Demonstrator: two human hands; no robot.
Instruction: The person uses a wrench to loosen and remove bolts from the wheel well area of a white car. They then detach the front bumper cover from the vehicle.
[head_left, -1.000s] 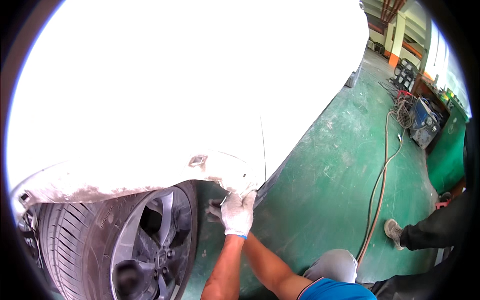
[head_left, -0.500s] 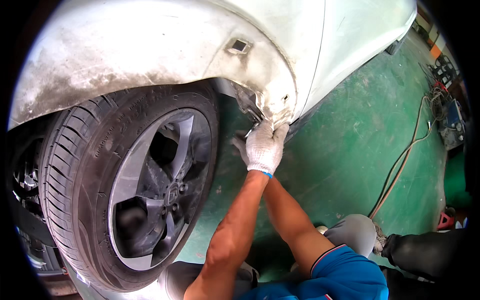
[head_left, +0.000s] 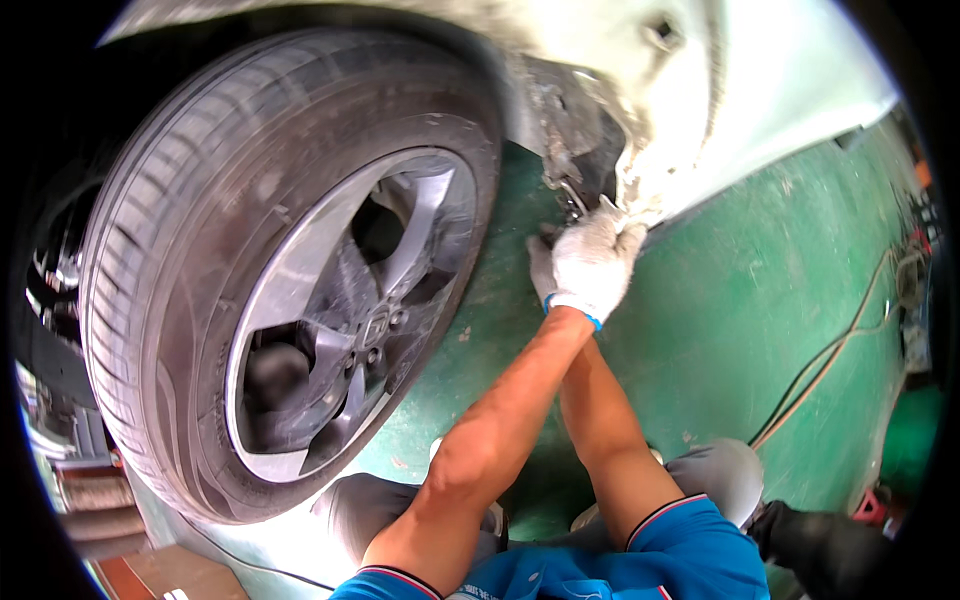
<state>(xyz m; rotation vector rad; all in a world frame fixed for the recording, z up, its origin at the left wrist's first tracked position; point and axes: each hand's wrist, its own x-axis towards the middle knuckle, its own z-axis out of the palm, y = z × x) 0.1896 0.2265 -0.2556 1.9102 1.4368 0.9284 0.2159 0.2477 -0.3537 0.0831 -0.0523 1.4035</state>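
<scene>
A white car's front wheel (head_left: 300, 300), a black tyre on a grey alloy rim, fills the left. Behind it the fender's lower edge (head_left: 640, 190) is scuffed and bare, with dark torn lining (head_left: 565, 130) inside the arch. My left hand (head_left: 595, 260), in a white knit glove with a blue cuff, is curled on that lower corner. My right forearm runs up under the left one. Of my right hand (head_left: 540, 265) only a few grey gloved fingers show beside the left glove; its grip is hidden.
The green painted floor (head_left: 760, 290) stretches to the right, with hoses or cables (head_left: 830, 360) lying across it. My bent knees (head_left: 720, 475) are just below my arms. Another person's dark sleeve (head_left: 830, 545) shows at the lower right.
The view has dropped from the white body panel down to the wheel and arch. Both hands have stayed at the fender's lower corner behind the tyre.
</scene>
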